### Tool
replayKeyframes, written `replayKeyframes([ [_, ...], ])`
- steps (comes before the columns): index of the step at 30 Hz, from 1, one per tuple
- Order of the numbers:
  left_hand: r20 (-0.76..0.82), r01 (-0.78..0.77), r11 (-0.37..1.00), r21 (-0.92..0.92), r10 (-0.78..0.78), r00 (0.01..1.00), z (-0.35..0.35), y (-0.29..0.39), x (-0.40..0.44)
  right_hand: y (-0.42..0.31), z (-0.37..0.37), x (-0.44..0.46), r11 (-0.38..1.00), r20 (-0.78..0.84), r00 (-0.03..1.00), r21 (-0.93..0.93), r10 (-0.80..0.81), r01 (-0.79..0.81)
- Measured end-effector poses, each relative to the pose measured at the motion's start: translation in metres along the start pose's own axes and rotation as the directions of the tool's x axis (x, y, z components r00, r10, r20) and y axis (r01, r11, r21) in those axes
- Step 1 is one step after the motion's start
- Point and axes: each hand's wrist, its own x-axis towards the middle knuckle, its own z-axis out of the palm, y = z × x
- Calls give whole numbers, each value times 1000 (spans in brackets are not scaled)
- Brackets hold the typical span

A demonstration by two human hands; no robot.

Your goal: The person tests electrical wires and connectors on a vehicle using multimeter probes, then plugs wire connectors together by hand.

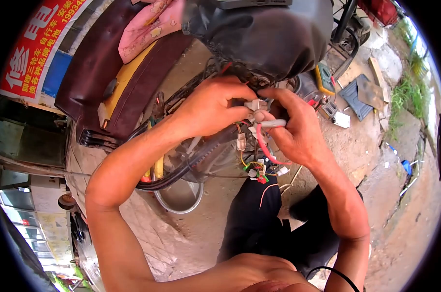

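My left hand (215,107) is closed, with thumb and fingers pinching a whitish plastic wire connector (256,104) below the black cover. Opposite it, my right hand (298,124) has its fingers curled in at the same connector. A pale grey rod-shaped piece (273,123) lies in the right hand's grip, and a red wire (262,143) hangs beside it. Under both hands dangles a bundle of coloured wires (259,171) with several small plugs. A further white connector (241,141) hangs on its wires just below the fingers. The fingertips partly hide the contact.
The black-covered vehicle front (269,39) fills the top. A maroon seat (104,82) stands at left, near a red sign (38,53). A metal bowl (181,197) sits on the ground. At right are a yellow-edged multimeter (324,78) and a dark plastic tray (357,97).
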Motion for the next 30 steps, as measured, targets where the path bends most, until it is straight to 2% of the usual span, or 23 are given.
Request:
replayKeyframes([
  [3,7,9,1000,30,-9,1000,-2,-1,0,14,11,4,993,-61,995,81,-76,81],
  [4,9,14,999,49,-14,1000,-3,-1,-1,13,12,4,992,-70,998,128,-9,18],
  [7,-9,74,996,-48,-74,997,-4,-7,0,32,21,4,966,-139,982,240,129,-93],
  [8,6,117,991,-68,-116,993,-5,-7,0,21,14,7,954,-93,972,230,216,-190],
  [10,42,203,973,-106,-200,979,-8,-8,0,22,12,8,927,-49,957,270,284,-261],
  [11,54,228,957,-181,-222,974,-7,-11,-1,24,11,8,910,-27,948,290,317,-296],
  [13,84,276,905,-323,-263,961,-5,-19,-1,32,14,9,868,0,951,408,310,-283],
  [16,61,272,899,-343,-268,961,-3,-20,0,40,14,12,815,42,942,490,333,-310],
  [19,8,260,917,-304,-270,963,-3,-10,0,42,13,15,808,65,942,497,329,-316],
  [22,-138,42,992,-123,-59,989,1,-9,0,38,14,18,833,70,949,462,308,-304],
  [28,-172,101,995,-14,-102,980,4,-10,-3,36,29,17,844,-6,967,490,255,-219],
  [30,-190,71,997,3,-69,979,5,-11,-3,34,29,18,850,6,965,472,264,-235],
])
